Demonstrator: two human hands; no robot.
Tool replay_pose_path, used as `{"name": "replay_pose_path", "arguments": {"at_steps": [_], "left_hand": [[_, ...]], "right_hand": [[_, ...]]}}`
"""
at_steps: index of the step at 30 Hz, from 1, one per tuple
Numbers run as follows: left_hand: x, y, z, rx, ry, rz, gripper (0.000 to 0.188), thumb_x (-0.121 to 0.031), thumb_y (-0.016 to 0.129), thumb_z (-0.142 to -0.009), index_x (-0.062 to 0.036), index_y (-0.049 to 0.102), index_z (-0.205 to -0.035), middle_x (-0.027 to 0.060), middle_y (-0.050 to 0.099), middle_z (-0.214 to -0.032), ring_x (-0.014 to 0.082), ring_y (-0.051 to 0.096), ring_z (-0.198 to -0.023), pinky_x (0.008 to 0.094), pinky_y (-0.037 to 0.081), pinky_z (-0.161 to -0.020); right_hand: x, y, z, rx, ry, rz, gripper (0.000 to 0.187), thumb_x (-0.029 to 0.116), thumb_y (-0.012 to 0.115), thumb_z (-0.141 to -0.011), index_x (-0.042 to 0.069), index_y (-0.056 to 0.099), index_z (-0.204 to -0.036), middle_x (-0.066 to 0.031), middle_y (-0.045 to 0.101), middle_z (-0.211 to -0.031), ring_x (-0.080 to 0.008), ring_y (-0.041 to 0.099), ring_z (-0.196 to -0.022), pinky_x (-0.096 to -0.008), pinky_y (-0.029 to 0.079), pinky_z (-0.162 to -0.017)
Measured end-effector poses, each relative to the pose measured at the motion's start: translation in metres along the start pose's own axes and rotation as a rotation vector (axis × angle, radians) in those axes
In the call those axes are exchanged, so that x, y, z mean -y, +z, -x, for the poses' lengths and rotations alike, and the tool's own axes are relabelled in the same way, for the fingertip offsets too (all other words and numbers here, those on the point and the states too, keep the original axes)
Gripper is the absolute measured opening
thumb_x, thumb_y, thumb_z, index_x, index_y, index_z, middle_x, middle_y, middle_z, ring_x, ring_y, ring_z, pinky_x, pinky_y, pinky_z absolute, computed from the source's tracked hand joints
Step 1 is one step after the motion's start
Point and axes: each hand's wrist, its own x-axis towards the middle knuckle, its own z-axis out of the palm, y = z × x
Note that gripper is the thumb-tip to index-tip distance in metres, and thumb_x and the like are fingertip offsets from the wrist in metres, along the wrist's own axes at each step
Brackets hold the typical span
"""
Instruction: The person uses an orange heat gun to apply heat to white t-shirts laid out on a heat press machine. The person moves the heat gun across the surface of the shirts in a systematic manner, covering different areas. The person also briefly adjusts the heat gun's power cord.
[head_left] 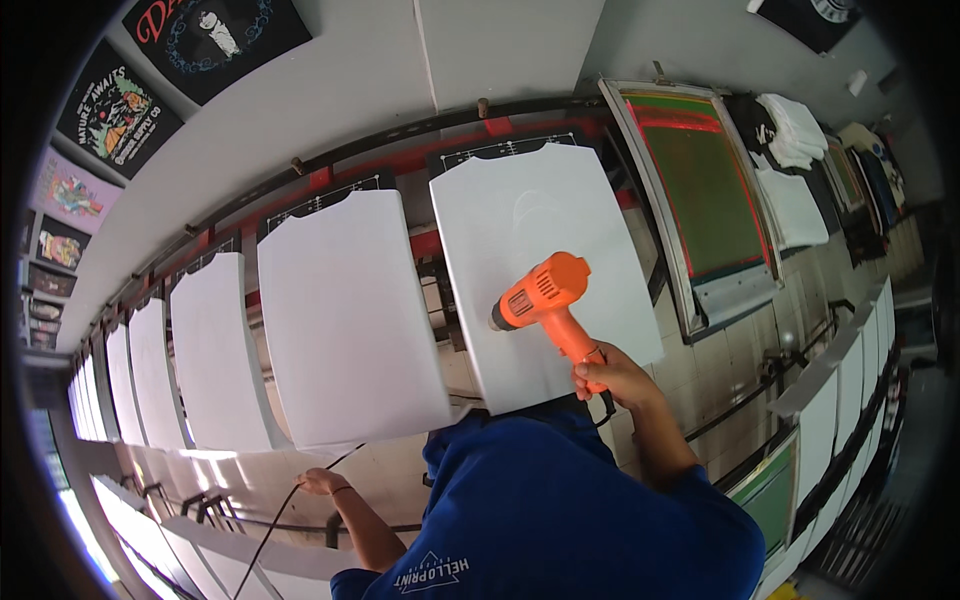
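An orange heat gun (548, 292) is gripped by its handle in my right hand (618, 376), its dark nozzle pointing left. Below the gun lies a white T-shirt (545, 215), spread flat on a board, with a faint pale curved mark near its upper middle. How far the nozzle is from the cloth I cannot tell. Down at the left, the fingers of my left hand (318, 482) are closed round a thin black cord (268, 535). A second white T-shirt (345, 310) on its board lies between my hands and the far rail.
Several more white shirts (215, 340) on boards run along the rack to the left. A framed printing screen (700, 190) leans at the right, with folded white cloths (795, 135) beyond it. Another row of boards (845, 400) stands at the lower right. Printed shirts (115, 110) hang on the wall.
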Motion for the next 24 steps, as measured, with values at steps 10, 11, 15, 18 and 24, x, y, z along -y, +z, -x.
{"name": "replay_pose_path", "arguments": {"at_steps": [10,11,15,18,24], "left_hand": [[0.058,-0.038,0.214,0.324,0.207,-0.109,0.048,-0.031,0.035,-0.101,0.0111,0.048,-0.082,0.0217,0.051,-0.072,0.0323,0.044,-0.064,0.0440,0.040,-0.064],[0.053,-0.039,0.225,0.388,0.198,-0.167,0.048,-0.031,0.036,-0.101,0.0109,0.047,-0.081,0.0206,0.050,-0.071,0.0310,0.043,-0.063,0.0435,0.040,-0.064],[0.102,-0.028,0.225,0.474,0.027,-0.041,0.049,-0.038,0.034,-0.102,0.0029,0.042,-0.076,0.0110,0.044,-0.064,0.0225,0.041,-0.056,0.0383,0.039,-0.054],[0.073,-0.018,0.215,0.524,-0.166,0.126,0.048,-0.047,0.030,-0.101,-0.0069,0.034,-0.075,0.0017,0.034,-0.061,0.0123,0.035,-0.050,0.0290,0.035,-0.044],[0.006,0.021,0.192,0.483,-0.210,0.370,0.051,-0.047,0.031,-0.101,-0.0004,0.046,-0.087,0.0025,0.042,-0.063,0.0119,0.039,-0.050,0.0287,0.033,-0.043]], "right_hand": [[0.114,-0.060,-0.100,-0.093,-0.127,0.057,0.046,0.036,0.062,-0.089,0.001,0.054,-0.118,-0.0060,0.056,-0.089,-0.0128,0.057,-0.067,-0.0255,0.046,-0.055],[0.121,-0.058,-0.118,-0.145,-0.128,0.050,0.044,0.036,0.062,-0.088,0.001,0.055,-0.115,-0.0050,0.056,-0.086,-0.0120,0.057,-0.067,-0.0253,0.045,-0.055],[0.137,-0.048,-0.172,-0.072,-0.136,0.258,0.036,0.038,0.064,-0.087,0.004,0.056,-0.096,-0.0024,0.057,-0.077,-0.0108,0.057,-0.066,-0.0246,0.046,-0.055],[0.139,-0.046,-0.185,-0.034,-0.084,0.283,0.033,0.036,0.064,-0.087,0.005,0.056,-0.092,-0.0007,0.055,-0.071,-0.0100,0.055,-0.065,-0.0241,0.044,-0.053],[0.130,-0.026,-0.207,-0.051,-0.115,0.390,0.030,0.033,0.064,-0.085,0.005,0.057,-0.091,-0.0007,0.054,-0.071,-0.0105,0.054,-0.064,-0.0256,0.044,-0.055]]}}
